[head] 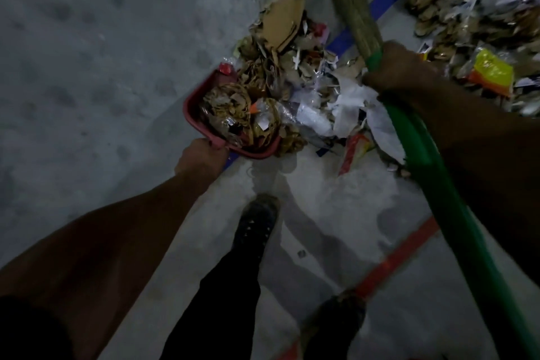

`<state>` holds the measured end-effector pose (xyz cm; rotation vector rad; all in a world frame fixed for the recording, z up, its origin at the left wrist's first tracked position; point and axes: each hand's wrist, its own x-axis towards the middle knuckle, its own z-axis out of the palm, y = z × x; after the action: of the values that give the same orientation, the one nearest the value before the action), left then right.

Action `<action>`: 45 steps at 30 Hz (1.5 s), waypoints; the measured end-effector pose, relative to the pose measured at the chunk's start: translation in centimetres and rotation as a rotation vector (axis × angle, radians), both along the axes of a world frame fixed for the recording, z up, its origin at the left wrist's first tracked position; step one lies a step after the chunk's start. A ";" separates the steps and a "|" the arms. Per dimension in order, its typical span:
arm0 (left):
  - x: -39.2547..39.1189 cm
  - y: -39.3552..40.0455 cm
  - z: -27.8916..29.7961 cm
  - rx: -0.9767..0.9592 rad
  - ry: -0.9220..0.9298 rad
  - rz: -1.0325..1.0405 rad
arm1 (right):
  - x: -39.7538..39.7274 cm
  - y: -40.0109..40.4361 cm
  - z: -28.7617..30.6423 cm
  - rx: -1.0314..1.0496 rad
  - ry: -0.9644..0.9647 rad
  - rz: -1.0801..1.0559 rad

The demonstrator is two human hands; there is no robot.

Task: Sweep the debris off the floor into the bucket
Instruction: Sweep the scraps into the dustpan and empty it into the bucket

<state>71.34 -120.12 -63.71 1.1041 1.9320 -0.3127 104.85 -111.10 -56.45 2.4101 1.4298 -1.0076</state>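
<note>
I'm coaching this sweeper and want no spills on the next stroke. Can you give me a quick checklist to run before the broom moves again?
1. Left hand grips the red dustpan by its handle: ok.
2. Right hand grips the green broom handle: ok.
3. Dustpan mouth faces the debris pile: ok.
4. Room left in the dustpan: not ok, it is already heaped with scraps.
5. Bucket within sight for emptying: not ok, none in view.
6. Dustpan edge flat on the floor: cannot tell, debris hides it.
</note>
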 end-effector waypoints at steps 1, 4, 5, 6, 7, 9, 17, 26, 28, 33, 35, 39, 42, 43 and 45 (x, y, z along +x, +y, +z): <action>-0.4 0.3 -0.2 -0.005 0.007 0.005 | -0.5 1.4 -0.8 -0.056 0.030 -0.004; -1.4 1.5 -0.7 -0.001 0.004 -0.036 | -2.5 2.0 -2.6 -0.134 -0.041 0.173; -1.7 2.0 -0.8 0.000 -0.003 -0.053 | -3.0 1.2 -3.3 -0.112 -0.071 0.248; -1.9 2.5 -0.8 0.002 -0.004 -0.070 | -3.4 -0.1 -3.8 -0.090 -0.089 0.292; -2.1 3.1 -1.0 0.003 0.000 -0.089 | -3.5 -1.3 -4.3 -0.072 -0.110 0.316; -2.4 4.0 -1.2 0.006 0.012 -0.125 | -3.6 -3.8 -5.1 -0.034 -0.182 0.385; -3.0 6.2 -1.8 0.039 0.092 -0.301 | -3.5 -8.2 -5.5 -0.083 -0.220 0.521; -2.1 6.2 -1.9 0.171 0.052 -0.313 | -7.8 -14.2 -4.9 -0.075 -0.088 0.491; -1.8 5.6 -1.4 0.210 0.024 -0.310 | -8.5 -16.0 -4.5 -0.117 -0.056 0.428; -0.5 4.0 0.9 0.243 -0.026 -0.315 | -8.9 -19.5 -2.0 -0.165 -0.054 0.263; 0.3 3.1 2.3 0.246 -0.035 -0.290 | -8.5 -21.0 -0.1 -0.134 0.006 0.187; 3.4 1.1 6.8 0.234 -0.063 -0.295 | -7.9 -25.1 5.0 -0.120 0.017 0.044; 5.9 -1.2 11.2 0.226 -0.098 -0.345 | -8.0 -29.3 9.8 -0.082 0.037 -0.077; 6.6 -2.3 12.9 0.222 -0.109 -0.365 | -8.0 -30.7 11.5 -0.079 0.041 -0.118; 7.9 -5.0 16.5 0.229 -0.134 -0.392 | -7.7 -33.9 15.0 -0.060 0.053 -0.189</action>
<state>79.26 -125.07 -47.20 1.6169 1.6548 -0.2246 97.17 -144.98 -41.45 2.5298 1.1850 -1.1456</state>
